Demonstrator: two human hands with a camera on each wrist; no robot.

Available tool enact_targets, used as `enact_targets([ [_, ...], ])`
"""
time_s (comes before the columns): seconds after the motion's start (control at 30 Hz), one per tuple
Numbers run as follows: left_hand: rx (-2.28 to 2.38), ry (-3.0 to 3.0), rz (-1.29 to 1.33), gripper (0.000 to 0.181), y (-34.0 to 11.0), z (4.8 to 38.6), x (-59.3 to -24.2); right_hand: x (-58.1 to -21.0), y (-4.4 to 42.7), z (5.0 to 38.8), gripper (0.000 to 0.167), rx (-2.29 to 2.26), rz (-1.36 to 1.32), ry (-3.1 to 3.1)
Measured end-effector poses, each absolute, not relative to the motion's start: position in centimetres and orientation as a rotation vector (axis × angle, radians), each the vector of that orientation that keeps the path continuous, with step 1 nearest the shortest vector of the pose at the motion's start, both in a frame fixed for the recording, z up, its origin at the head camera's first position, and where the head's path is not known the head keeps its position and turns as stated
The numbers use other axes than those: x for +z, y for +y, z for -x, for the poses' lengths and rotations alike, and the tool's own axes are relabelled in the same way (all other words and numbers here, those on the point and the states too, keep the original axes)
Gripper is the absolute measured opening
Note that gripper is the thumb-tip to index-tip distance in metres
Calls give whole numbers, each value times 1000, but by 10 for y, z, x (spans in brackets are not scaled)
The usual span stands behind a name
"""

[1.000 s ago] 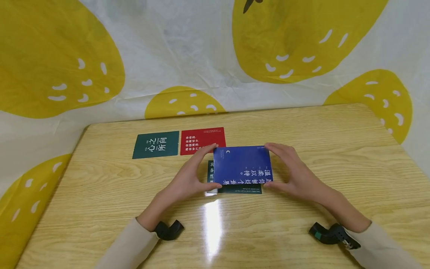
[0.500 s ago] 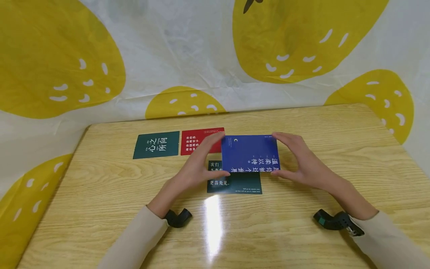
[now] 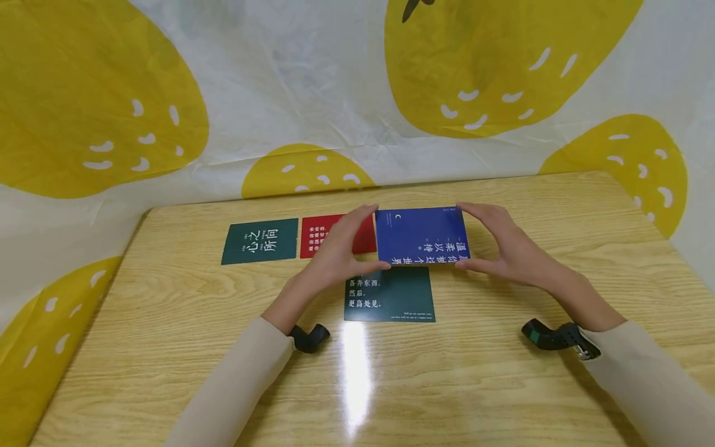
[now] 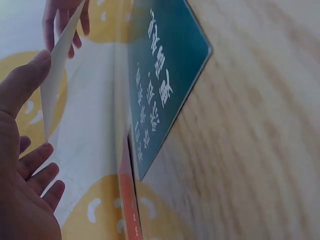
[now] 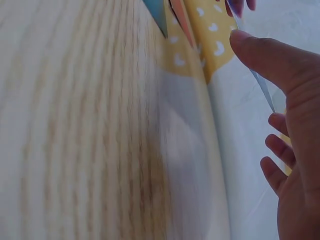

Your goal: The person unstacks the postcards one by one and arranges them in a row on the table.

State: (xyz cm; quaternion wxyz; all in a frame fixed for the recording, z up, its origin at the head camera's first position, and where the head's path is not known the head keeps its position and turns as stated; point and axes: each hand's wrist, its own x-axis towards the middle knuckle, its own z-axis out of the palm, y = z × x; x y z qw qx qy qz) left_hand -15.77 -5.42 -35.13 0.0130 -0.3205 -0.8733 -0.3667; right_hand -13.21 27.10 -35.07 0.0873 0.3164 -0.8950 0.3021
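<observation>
A blue card (image 3: 421,234) with white characters and a small moon is held level between both hands, raised off the table. My left hand (image 3: 335,251) grips its left edge, thumb at the near corner and fingers at the far one. Opposite it, my right hand (image 3: 505,248) grips the right edge in the same way. In the left wrist view the card's pale underside (image 4: 56,82) shows above the table. A dark green card (image 3: 391,301) lies just nearer than the blue one, its far part covered. Behind my left hand, a red card (image 3: 321,233) is partly hidden.
Left of the red card lies another green card (image 3: 259,242) with large white characters. All rest on a wood-grain table (image 3: 167,347). A white cloth (image 3: 313,74) with yellow fruit shapes hangs behind the table's far edge.
Both hands have carried the blue card away from me and slightly right. More of the nearer green card now shows, and the blue card stands beside the red one in view.
</observation>
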Motion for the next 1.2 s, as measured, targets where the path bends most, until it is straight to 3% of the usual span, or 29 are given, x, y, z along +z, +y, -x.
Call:
enact_targets([
  [0.7, -955, -2960, 906, 100, -39, 195, -367, -372, 278, 178, 89, 956, -901, -2797],
  [1.2, -895, -3052, 852, 99, -34, 204, -374, -382, 282, 188, 82, 913, -839, -2891],
])
